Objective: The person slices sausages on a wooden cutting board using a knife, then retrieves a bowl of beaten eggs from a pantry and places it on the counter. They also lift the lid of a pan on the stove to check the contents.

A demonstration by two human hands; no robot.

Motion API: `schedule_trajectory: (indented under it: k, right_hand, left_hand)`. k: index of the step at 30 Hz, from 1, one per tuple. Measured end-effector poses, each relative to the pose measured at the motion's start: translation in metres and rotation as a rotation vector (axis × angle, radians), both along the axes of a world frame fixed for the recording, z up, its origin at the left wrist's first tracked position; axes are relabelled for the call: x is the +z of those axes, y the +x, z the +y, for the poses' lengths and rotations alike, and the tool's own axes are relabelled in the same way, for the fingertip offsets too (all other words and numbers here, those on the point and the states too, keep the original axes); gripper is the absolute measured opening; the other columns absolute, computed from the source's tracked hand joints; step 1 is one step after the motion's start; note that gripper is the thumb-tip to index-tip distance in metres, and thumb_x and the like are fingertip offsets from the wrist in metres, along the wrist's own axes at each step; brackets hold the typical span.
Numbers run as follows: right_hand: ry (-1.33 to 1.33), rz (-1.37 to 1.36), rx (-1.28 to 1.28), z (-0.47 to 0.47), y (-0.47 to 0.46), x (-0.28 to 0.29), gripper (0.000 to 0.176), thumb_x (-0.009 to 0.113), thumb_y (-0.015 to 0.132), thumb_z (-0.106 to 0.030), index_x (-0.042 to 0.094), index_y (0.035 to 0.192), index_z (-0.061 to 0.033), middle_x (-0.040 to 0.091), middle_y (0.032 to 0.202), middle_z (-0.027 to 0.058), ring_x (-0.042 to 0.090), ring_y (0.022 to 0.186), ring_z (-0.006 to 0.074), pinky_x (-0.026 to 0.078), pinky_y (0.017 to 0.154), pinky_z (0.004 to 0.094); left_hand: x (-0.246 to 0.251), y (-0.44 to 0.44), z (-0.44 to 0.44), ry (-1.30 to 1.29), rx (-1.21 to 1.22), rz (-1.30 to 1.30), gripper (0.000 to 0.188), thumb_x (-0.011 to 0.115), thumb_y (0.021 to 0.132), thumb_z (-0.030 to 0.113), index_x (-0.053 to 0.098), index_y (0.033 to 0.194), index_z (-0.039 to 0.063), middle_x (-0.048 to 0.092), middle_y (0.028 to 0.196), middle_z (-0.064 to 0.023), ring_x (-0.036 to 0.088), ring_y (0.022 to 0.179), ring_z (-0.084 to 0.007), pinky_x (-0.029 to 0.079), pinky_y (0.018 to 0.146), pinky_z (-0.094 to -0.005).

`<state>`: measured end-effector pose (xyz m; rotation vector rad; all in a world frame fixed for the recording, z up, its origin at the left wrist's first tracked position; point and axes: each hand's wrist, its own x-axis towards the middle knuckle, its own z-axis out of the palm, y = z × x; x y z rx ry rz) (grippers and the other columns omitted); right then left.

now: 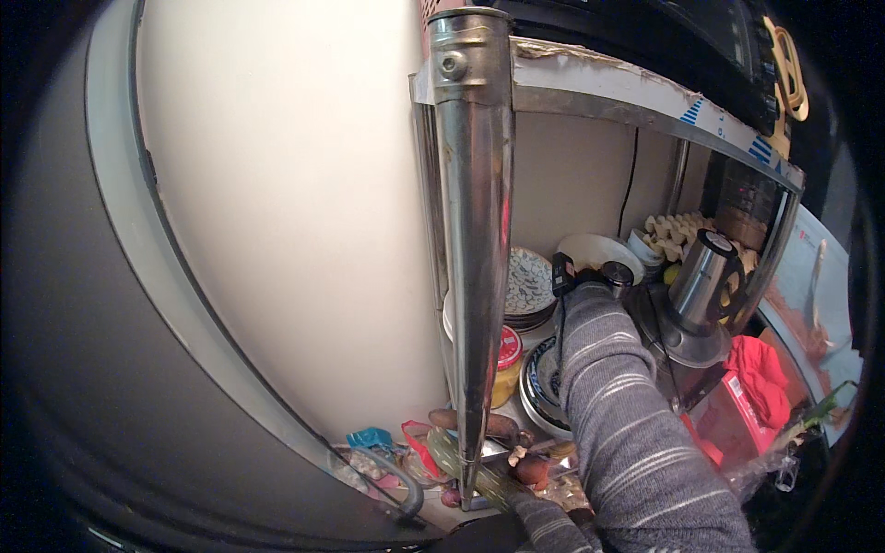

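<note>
A grey striped sleeve covers my right arm, which reaches into the lower level of a metal shelf rack. A small black device with a cable sits at its cuff. My right hand is mostly hidden past the cuff, so its grip does not show. Just beyond are a white bowl and a dark round lid. Patterned plates are stacked to the left. Below them, a blue-rimmed dish lies partly behind the sleeve. Another striped sleeve shows at the bottom edge; my left hand is out of view.
A steel post stands close in front. Near it are a red-lidded jar and a long green vegetable. To the right are a metal kettle, egg cartons and a red box. A dark panel curves along the left.
</note>
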<state>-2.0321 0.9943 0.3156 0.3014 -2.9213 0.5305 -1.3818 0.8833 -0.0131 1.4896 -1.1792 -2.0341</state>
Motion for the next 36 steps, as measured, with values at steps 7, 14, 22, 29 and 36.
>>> schedule_trajectory:
  k: [7, 14, 22, 29, 36]
  right_hand:
    - [-0.008, 0.001, -0.018, -0.002, -0.001, 0.007, 0.054, 0.076, 0.071, -0.031, 0.06, 0.116, -0.0052, 0.058, 0.118, 0.0203, 0.057, 0.11, 0.0332, 0.049, 0.09, 0.042]
    - [-0.026, 0.003, -0.026, -0.002, 0.0, 0.017, 0.056, 0.076, 0.071, -0.03, 0.059, 0.118, -0.0056, 0.058, 0.121, 0.0205, 0.057, 0.113, 0.0331, 0.048, 0.092, 0.0418]
    - [-0.148, 0.001, -0.033, 0.008, -0.028, 0.02, 0.057, 0.076, 0.071, -0.028, 0.059, 0.121, -0.006, 0.058, 0.124, 0.0207, 0.056, 0.117, 0.033, 0.047, 0.095, 0.0415]
    - [-0.75, -0.254, 0.027, -0.002, -0.02, 0.09, 0.037, 0.047, 0.093, -0.034, 0.064, 0.108, -0.0045, 0.066, 0.106, 0.0114, 0.063, 0.09, 0.0217, 0.052, 0.078, 0.0389]
    - [-1.364, -0.433, 0.362, 0.029, 0.056, 0.151, 0.04, 0.039, 0.094, -0.029, 0.053, 0.112, 0.005, 0.063, 0.091, 0.0169, 0.056, 0.065, 0.0187, 0.056, 0.071, 0.043]
  left_hand:
    - [-0.001, 0.0, -0.004, -0.005, -0.026, -0.019, 0.044, 0.058, 0.093, 0.034, 0.053, 0.127, 0.007, 0.065, 0.103, -0.0126, 0.063, 0.092, -0.0193, 0.05, 0.076, -0.0332]
    - [-0.002, 0.004, -0.013, -0.004, -0.061, -0.03, 0.046, 0.057, 0.093, 0.034, 0.053, 0.129, 0.007, 0.065, 0.104, -0.0137, 0.063, 0.094, -0.0191, 0.049, 0.078, -0.0334]
    - [-0.008, 0.012, -0.009, -0.043, -0.106, -0.042, 0.047, 0.056, 0.094, 0.035, 0.053, 0.131, 0.007, 0.065, 0.106, -0.015, 0.062, 0.096, -0.0189, 0.048, 0.08, -0.0337]
    - [-0.041, 0.049, 0.008, -0.468, -0.366, -0.078, 0.048, 0.055, 0.094, 0.036, 0.053, 0.132, 0.007, 0.065, 0.108, -0.0161, 0.062, 0.097, -0.0187, 0.048, 0.081, -0.0339]
    - [-0.022, 0.038, 0.016, -0.109, -0.137, 0.288, 0.032, 0.055, 0.095, 0.022, 0.049, 0.122, 0.004, 0.062, 0.106, -0.0079, 0.064, 0.093, -0.0215, 0.055, 0.074, -0.0312]
